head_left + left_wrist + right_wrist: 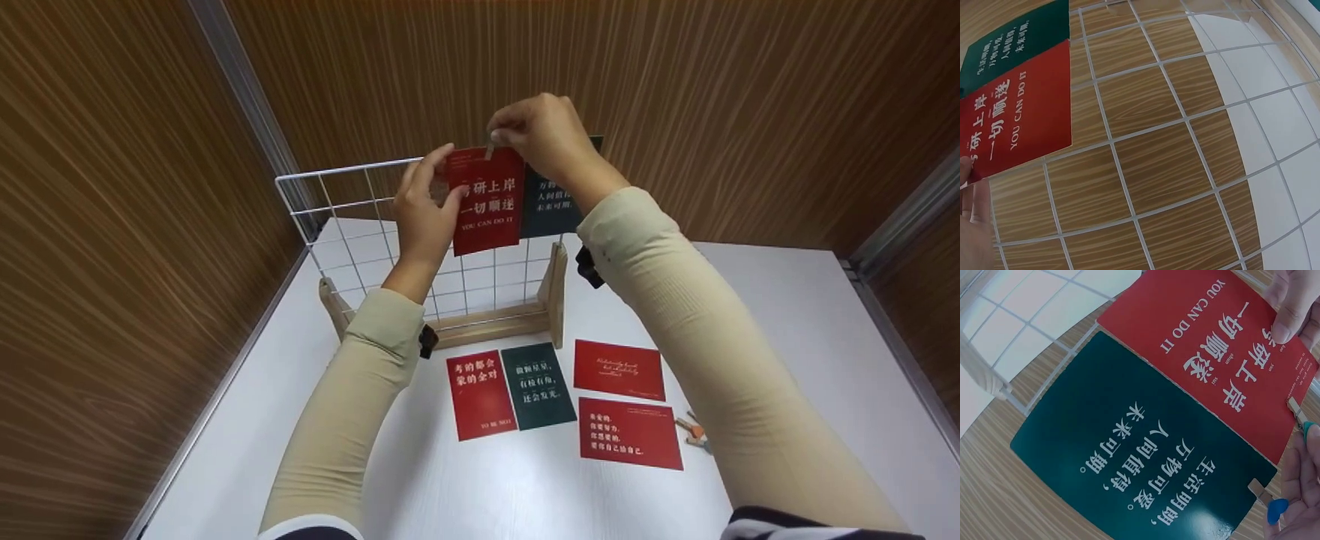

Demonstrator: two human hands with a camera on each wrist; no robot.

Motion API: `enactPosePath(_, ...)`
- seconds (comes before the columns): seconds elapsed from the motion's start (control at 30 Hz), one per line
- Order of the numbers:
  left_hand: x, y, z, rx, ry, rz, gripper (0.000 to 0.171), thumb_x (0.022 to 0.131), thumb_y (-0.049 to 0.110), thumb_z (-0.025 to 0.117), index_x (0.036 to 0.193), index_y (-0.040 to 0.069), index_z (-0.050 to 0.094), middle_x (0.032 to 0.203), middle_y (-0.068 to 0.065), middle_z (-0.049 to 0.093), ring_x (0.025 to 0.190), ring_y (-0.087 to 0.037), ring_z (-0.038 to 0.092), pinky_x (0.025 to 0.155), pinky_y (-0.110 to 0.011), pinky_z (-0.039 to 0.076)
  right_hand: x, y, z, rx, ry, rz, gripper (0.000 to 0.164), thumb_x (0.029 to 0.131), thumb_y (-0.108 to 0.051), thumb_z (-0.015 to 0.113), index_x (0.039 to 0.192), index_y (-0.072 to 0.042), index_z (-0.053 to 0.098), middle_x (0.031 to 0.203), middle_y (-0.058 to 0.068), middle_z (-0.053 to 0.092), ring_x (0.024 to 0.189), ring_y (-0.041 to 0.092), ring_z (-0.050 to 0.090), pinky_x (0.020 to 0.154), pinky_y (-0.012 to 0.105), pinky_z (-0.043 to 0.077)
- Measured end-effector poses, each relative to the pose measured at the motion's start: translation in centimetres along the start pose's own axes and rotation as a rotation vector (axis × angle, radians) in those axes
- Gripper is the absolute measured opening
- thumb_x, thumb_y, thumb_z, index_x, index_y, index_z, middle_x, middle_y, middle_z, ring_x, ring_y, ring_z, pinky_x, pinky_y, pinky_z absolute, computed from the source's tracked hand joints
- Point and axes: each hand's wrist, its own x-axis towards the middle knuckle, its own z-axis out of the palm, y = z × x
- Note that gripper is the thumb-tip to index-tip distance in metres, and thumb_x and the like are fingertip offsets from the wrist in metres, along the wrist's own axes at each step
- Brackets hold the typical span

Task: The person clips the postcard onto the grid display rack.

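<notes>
My left hand (426, 214) pinches the left edge of a red card (486, 238) with white lettering, thumb in front and fingers behind. The card lies against the top of a white wire grid (349, 168). At the card's top edge my right hand (556, 139) pinches a small wooden clothespin (1296, 410) with a green ornament, its tip over the card. Beside the red card hangs a dark green card (1112, 433). Another clothespin (1260, 491), with a blue heart, grips that card's top edge. My right forearm partly hides the green card in the head view.
The grid stands in a wooden base (487, 325) on a white table (420, 480). In front lie a red card (480, 409), a green card (536, 416) and two sideways red cards (619, 386). Several small clothespins (694, 431) lie to the right, partly behind my sleeve.
</notes>
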Motion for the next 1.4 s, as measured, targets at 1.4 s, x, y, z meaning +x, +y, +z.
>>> enactPosePath(1.4,-2.5,-1.8,-1.3,-0.085,0.032,0.105,0.058,0.087,0.039,0.063,0.129,0.002,0.052,0.115,-0.012,0.058,0.106,-0.018,0.057,0.081,-0.036,0.051,-3.2,4.9,0.3,0.058,0.147,-0.246,0.069,0.086,-0.054,0.06,0.145,-0.023,0.04,0.15,0.001,0.034,0.137,0.013,0.022,0.109,0.042,0.008)
